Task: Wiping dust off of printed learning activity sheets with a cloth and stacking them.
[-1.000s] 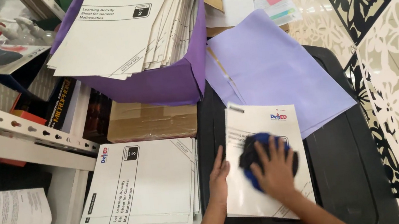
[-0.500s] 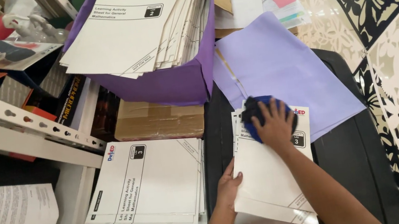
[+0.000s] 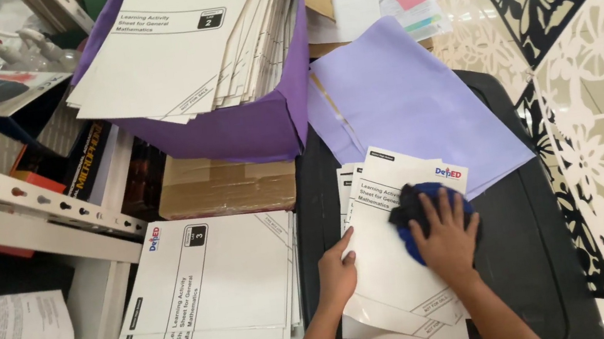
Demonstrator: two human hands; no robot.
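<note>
Meanwhile, right hand (image 3: 447,240), fingers spread flat, presses blue cloth (image 3: 420,212) onto booklet (image 3: 399,258); left hand (image 3: 337,274), fingers open, steadies booklet edge.

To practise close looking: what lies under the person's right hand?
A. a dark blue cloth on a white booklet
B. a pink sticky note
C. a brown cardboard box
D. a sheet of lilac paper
A: the right hand presses a dark blue cloth onto the white booklet.
</note>
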